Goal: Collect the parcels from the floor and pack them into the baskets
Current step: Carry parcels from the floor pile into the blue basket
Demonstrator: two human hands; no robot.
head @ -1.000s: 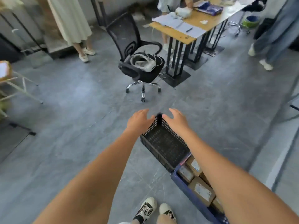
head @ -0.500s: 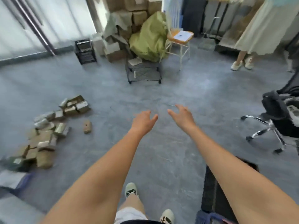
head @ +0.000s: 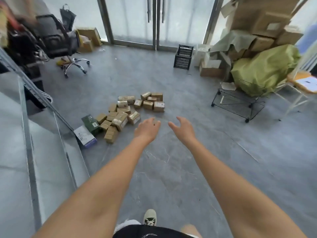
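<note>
Two bare forearms, no sleeves, watch or rings visible; left hand (head: 147,129) and right hand (head: 183,128) ungloved. Black shorts (head: 151,233) at the bottom edge with a faint pale mark on the front, white fabric edge just above on the left. One pale greenish-grey sneaker (head: 150,217), dark laces, light sole.

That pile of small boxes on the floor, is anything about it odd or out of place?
Yes. The brown parcels lie scattered and tilted on the floor rather than stacked. Among them at the left edge sit two that differ: a dark green box and a white-and-purple one.
</note>
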